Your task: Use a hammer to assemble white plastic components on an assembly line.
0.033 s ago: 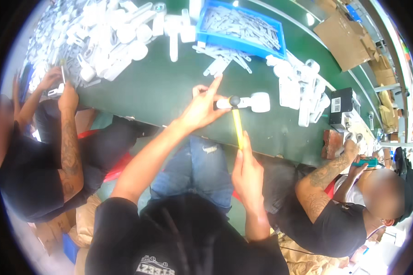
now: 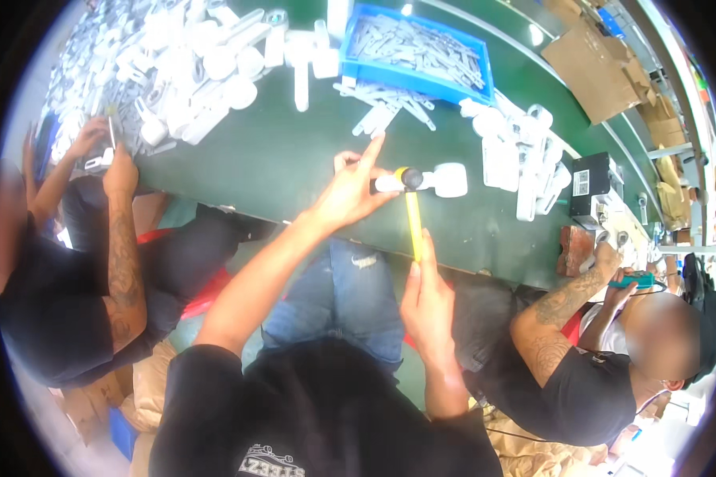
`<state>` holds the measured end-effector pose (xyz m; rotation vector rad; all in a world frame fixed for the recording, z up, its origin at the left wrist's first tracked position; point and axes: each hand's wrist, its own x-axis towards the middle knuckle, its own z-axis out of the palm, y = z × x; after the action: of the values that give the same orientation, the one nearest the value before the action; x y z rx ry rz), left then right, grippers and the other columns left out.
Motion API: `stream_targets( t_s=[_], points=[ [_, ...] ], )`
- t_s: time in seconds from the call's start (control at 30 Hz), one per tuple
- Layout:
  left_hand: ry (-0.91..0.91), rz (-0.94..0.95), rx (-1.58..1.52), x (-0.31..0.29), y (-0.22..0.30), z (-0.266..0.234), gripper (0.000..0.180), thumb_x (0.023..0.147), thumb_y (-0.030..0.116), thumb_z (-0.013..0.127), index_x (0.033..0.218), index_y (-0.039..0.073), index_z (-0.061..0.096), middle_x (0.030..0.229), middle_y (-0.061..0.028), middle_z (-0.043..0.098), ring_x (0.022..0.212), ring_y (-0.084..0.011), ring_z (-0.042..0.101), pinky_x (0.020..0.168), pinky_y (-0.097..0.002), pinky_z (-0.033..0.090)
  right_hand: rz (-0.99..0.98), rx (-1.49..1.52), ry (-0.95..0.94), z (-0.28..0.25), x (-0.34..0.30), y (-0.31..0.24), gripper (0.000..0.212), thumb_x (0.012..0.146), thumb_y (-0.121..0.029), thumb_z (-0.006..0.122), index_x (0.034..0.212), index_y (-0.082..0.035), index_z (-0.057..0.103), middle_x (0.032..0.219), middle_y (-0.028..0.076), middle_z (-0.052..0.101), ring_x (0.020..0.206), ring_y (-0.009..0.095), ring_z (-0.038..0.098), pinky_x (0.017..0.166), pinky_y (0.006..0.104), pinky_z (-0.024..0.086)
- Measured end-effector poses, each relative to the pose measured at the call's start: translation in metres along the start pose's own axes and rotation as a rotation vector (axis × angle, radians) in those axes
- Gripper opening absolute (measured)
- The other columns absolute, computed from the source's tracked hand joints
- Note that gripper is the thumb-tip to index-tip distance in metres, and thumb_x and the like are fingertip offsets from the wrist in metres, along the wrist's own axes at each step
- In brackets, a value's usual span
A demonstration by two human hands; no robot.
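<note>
The right hand is closed around the lower part of the handle of a yellow-handled hammer, whose dark head sits over the middle of a white plastic part; whether the two touch or a small gap remains cannot be told from above. The part lies crosswise at the near side of the green surface, its broad square end to the right, and the left hand seems to pinch its narrower left end between thumb and fingers, index finger stretched toward the far side. For good hammer work here, the part should sit flat and firmly backed by the surface, and the left fingertips are best kept well left of the head, since they look close to it. Short, square taps led from the wrist would suit plastic better than heavy swings, which could crack or mark it; a tilted face might make it skid. The loose grey strips before the blue bin and the white parts piled on the right stand apart from the hammer, leaving it room.
</note>
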<state>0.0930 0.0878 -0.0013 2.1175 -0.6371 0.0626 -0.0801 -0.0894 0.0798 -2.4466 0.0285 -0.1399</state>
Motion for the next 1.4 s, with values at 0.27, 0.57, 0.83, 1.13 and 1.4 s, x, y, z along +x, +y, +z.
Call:
stream_targets(
  t_s=[0.27, 0.57, 0.83, 1.13, 1.4],
  points=[
    [0.023, 0.073, 0.164, -0.007, 0.004, -0.014, 0.058, 0.09, 0.023, 0.085, 0.145, 0.018, 0.069, 0.111, -0.006, 0.082, 0.101, -0.021, 0.071, 0.108, -0.0396, 0.037, 0.267, 0.091, 0.023, -0.019, 0.014, 0.02, 0.079, 0.102, -0.042, 0.07, 0.165, -0.005, 0.038, 0.084, 0.03, 0.073, 0.081, 0.049, 0.074, 0.073, 0.0544, 0.058],
    [0.598, -0.296, 0.42, -0.137, -0.033, -0.161, 0.036, 0.092, 0.018, 0.083, 0.127, 0.014, 0.081, 0.105, -0.0097, 0.08, 0.099, -0.0256, 0.068, 0.106, -0.0412, 0.046, 0.405, -0.283, 0.569, -0.088, 0.103, 0.185, 0.038, 0.095, -0.028, 0.078, 0.117, 0.003, 0.073, 0.093, 0.031, 0.075, 0.089, 0.05, 0.074, 0.075, 0.0542, 0.059],
    [0.714, -0.42, 0.32, -0.136, -0.079, -0.187, 0.034, 0.092, 0.024, 0.083, 0.126, 0.017, 0.081, 0.106, -0.0174, 0.076, 0.105, -0.0348, 0.069, 0.097, -0.0437, 0.054, 0.337, -0.394, 0.581, -0.1, 0.107, 0.265, 0.043, 0.102, -0.035, 0.073, 0.105, 0.007, 0.072, 0.085, 0.027, 0.073, 0.078, 0.043, 0.076, 0.067, 0.0526, 0.057],
    [0.894, -0.098, 0.543, -0.034, -0.077, -0.187, 0.034, 0.092, 0.026, 0.082, 0.122, 0.012, 0.081, 0.077, -0.0129, 0.068, 0.081, -0.0334, 0.065, 0.09, -0.0447, 0.049, 0.359, 0.38, 0.321, -0.051, 0.035, 0.096, 0.04, 0.104, -0.022, 0.074, 0.136, 0.002, 0.069, 0.069, -0.001, 0.058, 0.047, 0.006, 0.046, 0.042, 0.0262, 0.035],
    [0.708, -0.404, 0.661, 0.073, -0.127, -0.197, 0.046, 0.093, 0.028, 0.078, 0.135, 0.009, 0.074, 0.115, -0.0207, 0.078, 0.107, -0.0406, 0.072, 0.105, -0.0557, 0.046, 0.164, 0.248, -0.173, 0.023, 0.067, 0.029, 0.037, 0.096, -0.022, 0.08, 0.127, -0.003, 0.074, 0.092, 0.022, 0.076, 0.079, 0.026, 0.076, 0.076, 0.0368, 0.057]
  ],
)
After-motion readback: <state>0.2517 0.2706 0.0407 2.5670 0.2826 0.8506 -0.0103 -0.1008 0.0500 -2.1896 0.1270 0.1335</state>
